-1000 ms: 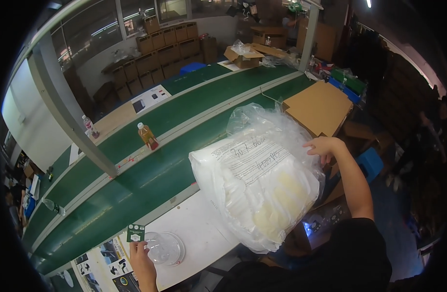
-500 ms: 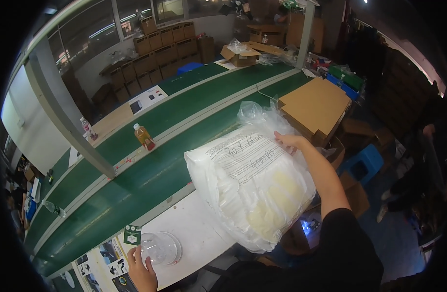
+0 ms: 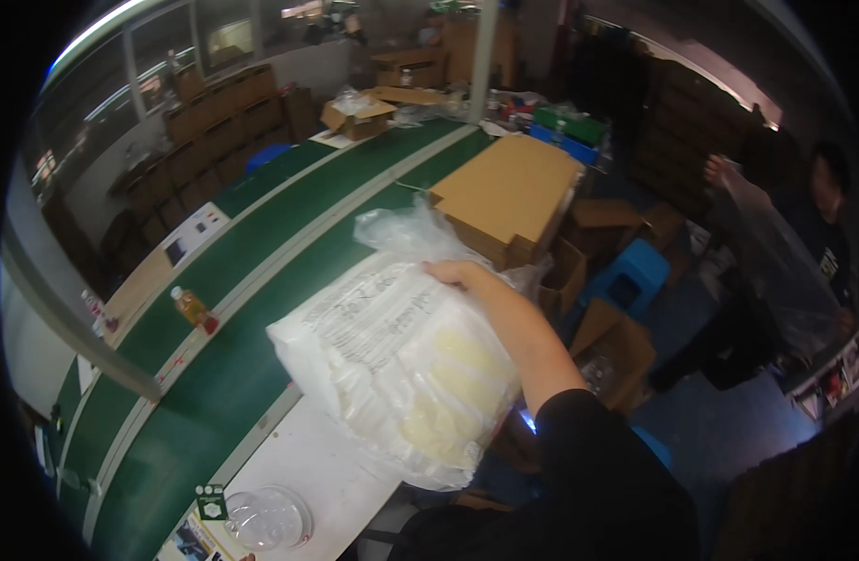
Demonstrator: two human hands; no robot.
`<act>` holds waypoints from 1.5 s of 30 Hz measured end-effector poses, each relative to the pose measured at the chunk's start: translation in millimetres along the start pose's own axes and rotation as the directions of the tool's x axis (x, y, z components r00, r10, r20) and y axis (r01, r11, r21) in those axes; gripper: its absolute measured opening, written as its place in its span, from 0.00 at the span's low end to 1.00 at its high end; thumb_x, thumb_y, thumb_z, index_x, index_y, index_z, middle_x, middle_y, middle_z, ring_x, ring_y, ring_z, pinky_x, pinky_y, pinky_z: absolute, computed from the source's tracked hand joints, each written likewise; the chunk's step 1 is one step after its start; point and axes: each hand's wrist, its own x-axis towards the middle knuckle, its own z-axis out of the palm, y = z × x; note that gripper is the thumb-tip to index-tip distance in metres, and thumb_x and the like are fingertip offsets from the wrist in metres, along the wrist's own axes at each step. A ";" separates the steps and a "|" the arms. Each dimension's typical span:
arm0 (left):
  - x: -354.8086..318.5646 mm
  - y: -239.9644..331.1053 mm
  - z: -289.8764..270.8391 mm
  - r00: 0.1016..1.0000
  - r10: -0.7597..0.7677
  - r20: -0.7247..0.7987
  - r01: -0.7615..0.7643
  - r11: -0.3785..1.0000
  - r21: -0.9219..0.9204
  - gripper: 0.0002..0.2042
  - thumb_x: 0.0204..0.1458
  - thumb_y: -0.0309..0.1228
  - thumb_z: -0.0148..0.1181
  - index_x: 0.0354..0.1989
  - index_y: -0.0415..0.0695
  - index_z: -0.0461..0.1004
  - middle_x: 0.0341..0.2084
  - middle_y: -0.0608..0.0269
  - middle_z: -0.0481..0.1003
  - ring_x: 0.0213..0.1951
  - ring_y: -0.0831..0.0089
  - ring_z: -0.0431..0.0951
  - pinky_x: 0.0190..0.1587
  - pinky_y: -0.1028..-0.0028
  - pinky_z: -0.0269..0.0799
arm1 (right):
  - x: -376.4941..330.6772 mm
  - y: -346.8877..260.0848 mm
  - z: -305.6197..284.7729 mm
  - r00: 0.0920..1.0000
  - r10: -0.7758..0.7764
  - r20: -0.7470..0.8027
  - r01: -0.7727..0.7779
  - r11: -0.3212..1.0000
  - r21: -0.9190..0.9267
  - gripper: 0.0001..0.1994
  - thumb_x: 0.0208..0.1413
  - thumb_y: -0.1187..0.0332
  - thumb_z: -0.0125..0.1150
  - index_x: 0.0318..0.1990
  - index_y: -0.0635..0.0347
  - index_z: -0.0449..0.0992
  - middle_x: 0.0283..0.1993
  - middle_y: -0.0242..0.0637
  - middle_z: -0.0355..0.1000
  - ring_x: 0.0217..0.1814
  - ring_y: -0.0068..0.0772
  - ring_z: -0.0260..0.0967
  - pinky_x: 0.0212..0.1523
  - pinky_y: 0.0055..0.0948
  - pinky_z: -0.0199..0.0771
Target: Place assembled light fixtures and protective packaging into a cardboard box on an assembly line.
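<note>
Head view: right hand (image 3: 459,274) grips the upper edge of a big clear plastic bag (image 3: 401,360) packed with white and pale yellow pieces, fingers curled over its top, holding it up in the air above the near edge of the white bench (image 3: 308,467). Its long axis runs slantwise, from the knotted, crumpled neck at the upper right, toward the cardboard box (image 3: 509,192), down to the rounded bottom at the lower right; a printed face looks up and left. Below it on the bench lies a clear round lid (image 3: 266,517), with a small green tag (image 3: 210,501) just beside it. Left hand barely shows at the lower edge, so its state cannot be told. Beyond the bench runs a green conveyor belt (image 3: 224,365), a drink bottle (image 3: 192,308) standing by it.
</note>
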 end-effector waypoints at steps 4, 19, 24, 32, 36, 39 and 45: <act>-19.4 -18.2 2.2 0.998 0.064 0.020 -0.066 0.994 0.088 0.19 0.62 0.38 0.57 0.59 0.46 0.72 0.53 0.47 0.73 0.51 0.45 0.75 0.50 0.56 0.74 | -30.2 -30.3 7.9 0.999 -0.017 -0.029 0.012 0.984 -0.177 0.39 0.66 0.35 0.39 0.54 0.69 0.76 0.53 0.53 0.77 0.48 0.51 0.78 0.44 0.47 0.77; -20.7 0.3 4.4 0.998 0.021 0.065 -0.020 1.000 -0.016 0.16 0.61 0.35 0.58 0.55 0.44 0.75 0.50 0.48 0.75 0.49 0.47 0.76 0.49 0.58 0.74 | -80.8 -50.8 -3.0 0.840 -0.534 -0.091 0.466 0.798 -0.381 0.32 0.63 0.39 0.48 0.55 0.61 0.78 0.58 0.52 0.75 0.60 0.53 0.72 0.61 0.47 0.70; -30.3 -42.6 25.6 0.993 -0.041 0.113 0.053 0.993 -0.108 0.16 0.61 0.35 0.58 0.55 0.44 0.75 0.50 0.48 0.75 0.49 0.46 0.76 0.49 0.58 0.74 | -21.8 -37.4 -4.7 0.966 -0.232 -0.115 0.186 0.931 -0.313 0.42 0.64 0.33 0.39 0.60 0.68 0.74 0.66 0.58 0.67 0.67 0.56 0.65 0.68 0.43 0.61; -42.9 -58.8 25.1 0.966 -0.196 0.168 0.241 0.920 -0.311 0.16 0.61 0.35 0.57 0.55 0.44 0.75 0.50 0.49 0.75 0.50 0.47 0.76 0.50 0.59 0.74 | 26.3 -18.4 9.6 0.972 -0.136 -0.191 0.122 0.989 -0.085 0.45 0.60 0.30 0.43 0.58 0.72 0.73 0.64 0.59 0.69 0.64 0.54 0.70 0.63 0.45 0.67; -36.3 -55.2 30.6 0.966 -0.209 0.152 0.253 0.884 -0.394 0.15 0.62 0.35 0.57 0.55 0.45 0.75 0.50 0.49 0.76 0.50 0.48 0.76 0.50 0.59 0.74 | 24.3 -10.6 -4.5 0.934 -0.147 -0.326 0.076 0.972 -0.221 0.36 0.61 0.39 0.50 0.53 0.71 0.77 0.57 0.60 0.73 0.59 0.58 0.73 0.59 0.46 0.71; -56.2 -73.3 28.9 0.946 -0.298 0.131 0.323 0.811 -0.487 0.15 0.62 0.35 0.56 0.55 0.45 0.75 0.50 0.50 0.76 0.50 0.49 0.76 0.50 0.59 0.74 | -9.2 -52.3 13.2 0.925 -0.221 -0.309 0.130 0.949 -0.288 0.31 0.61 0.44 0.51 0.51 0.70 0.78 0.55 0.61 0.74 0.58 0.60 0.73 0.59 0.47 0.71; -28.4 -59.6 -2.2 0.969 -0.176 0.172 0.236 0.859 -0.454 0.16 0.63 0.35 0.56 0.57 0.46 0.74 0.51 0.50 0.76 0.52 0.50 0.75 0.53 0.60 0.72 | -111.4 -62.7 5.6 0.790 -0.406 -0.460 0.233 0.892 -0.388 0.19 0.65 0.56 0.49 0.44 0.62 0.79 0.48 0.52 0.78 0.52 0.57 0.74 0.53 0.50 0.73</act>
